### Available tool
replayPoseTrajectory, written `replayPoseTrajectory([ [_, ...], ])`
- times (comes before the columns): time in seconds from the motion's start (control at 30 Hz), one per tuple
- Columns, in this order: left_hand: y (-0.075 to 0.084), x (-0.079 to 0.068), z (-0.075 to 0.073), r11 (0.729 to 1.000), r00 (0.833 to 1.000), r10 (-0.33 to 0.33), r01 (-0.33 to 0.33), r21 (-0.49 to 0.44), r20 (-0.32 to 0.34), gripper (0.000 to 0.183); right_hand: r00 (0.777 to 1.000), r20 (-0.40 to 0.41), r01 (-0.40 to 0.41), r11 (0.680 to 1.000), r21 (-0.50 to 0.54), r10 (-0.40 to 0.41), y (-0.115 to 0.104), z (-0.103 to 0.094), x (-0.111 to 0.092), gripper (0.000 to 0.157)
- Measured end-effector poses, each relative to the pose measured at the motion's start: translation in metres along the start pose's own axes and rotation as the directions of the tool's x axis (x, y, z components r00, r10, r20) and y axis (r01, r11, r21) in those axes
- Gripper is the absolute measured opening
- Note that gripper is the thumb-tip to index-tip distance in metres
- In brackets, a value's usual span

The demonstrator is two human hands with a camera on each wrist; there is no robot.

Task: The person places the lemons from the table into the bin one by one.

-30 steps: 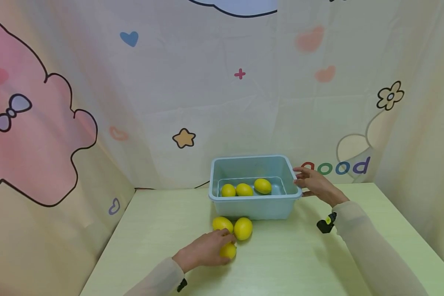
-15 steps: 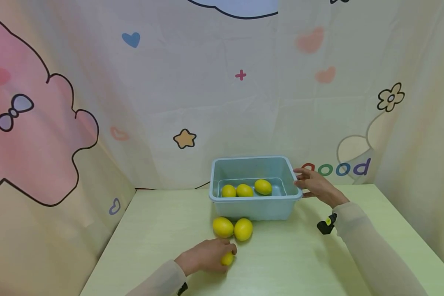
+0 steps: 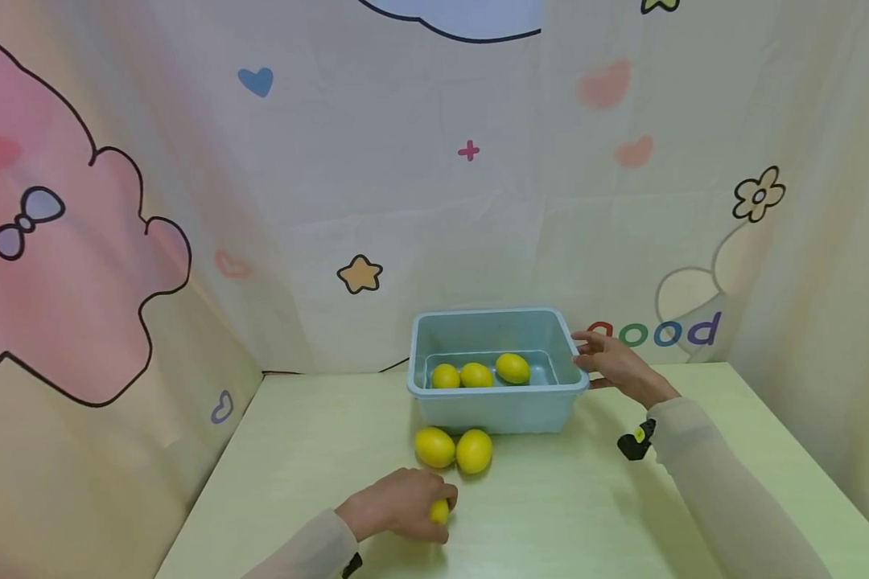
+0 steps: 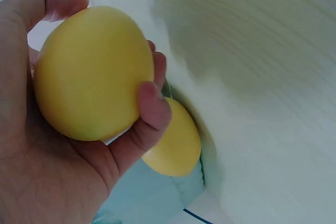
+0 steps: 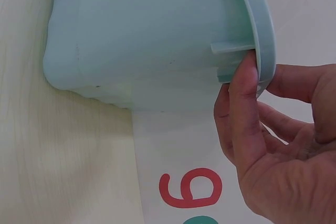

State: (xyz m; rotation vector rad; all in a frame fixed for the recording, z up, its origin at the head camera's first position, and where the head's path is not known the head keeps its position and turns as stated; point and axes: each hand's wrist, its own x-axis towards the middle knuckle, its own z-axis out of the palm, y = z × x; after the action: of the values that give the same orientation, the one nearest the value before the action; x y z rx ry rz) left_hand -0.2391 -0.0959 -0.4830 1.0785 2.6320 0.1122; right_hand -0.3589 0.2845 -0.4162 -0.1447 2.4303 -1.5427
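Note:
In the head view, my left hand (image 3: 400, 502) grips a yellow lemon (image 3: 439, 512) low over the table, just in front of two other lemons. The left wrist view shows fingers and thumb curled round that lemon (image 4: 94, 74), with another lemon (image 4: 178, 140) behind it. Those two lemons, one on the left (image 3: 434, 447) and one on the right (image 3: 474, 451), lie side by side before a light blue plastic bin (image 3: 496, 412). At the bin's right end, my right hand (image 3: 618, 366) pinches the rim (image 5: 265, 35) between thumb and fingers.
Inside the bin are three lemons: one at the left (image 3: 445, 375), one in the middle (image 3: 476, 375) and one farther right (image 3: 512, 367). The bin stands on a pale wooden table (image 3: 319, 434), close to a printed curtain (image 3: 405, 201) at the back.
My left hand has drawn the lemon a little toward the table's front, apart from the other two lemons, and its fingers now cover more of it. The right hand stays at the bin's rim.

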Motion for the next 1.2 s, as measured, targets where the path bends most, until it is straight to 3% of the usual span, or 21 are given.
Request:
replayPoseTrajectory([
  [0.4, -0.003, 0.001, -0.011, 1.000, 0.999, 0.025, -0.025, -0.014, -0.044, 0.014, 1.000, 0.002, 0.008, 1.000, -0.007, -0.008, -0.001, 0.000, 0.000, 0.066],
  [0.67, 0.000, 0.001, -0.022, 0.998, 0.994, 0.062, -0.060, 0.022, -0.085, 0.025, 1.000, -0.003, 0.002, 1.000, -0.005, -0.002, -0.003, 0.001, -0.002, 0.067],
  [0.97, 0.001, 0.000, -0.031, 0.998, 0.994, 0.043, -0.037, 0.060, -0.102, 0.023, 1.000, -0.003, -0.002, 1.000, -0.014, 0.002, -0.001, 0.001, -0.002, 0.065],
  [1.2, 0.001, 0.000, -0.048, 0.997, 0.988, 0.056, -0.046, 0.069, -0.144, 0.024, 1.000, -0.011, -0.002, 1.000, -0.016, 0.002, -0.001, 0.001, -0.001, 0.066],
])
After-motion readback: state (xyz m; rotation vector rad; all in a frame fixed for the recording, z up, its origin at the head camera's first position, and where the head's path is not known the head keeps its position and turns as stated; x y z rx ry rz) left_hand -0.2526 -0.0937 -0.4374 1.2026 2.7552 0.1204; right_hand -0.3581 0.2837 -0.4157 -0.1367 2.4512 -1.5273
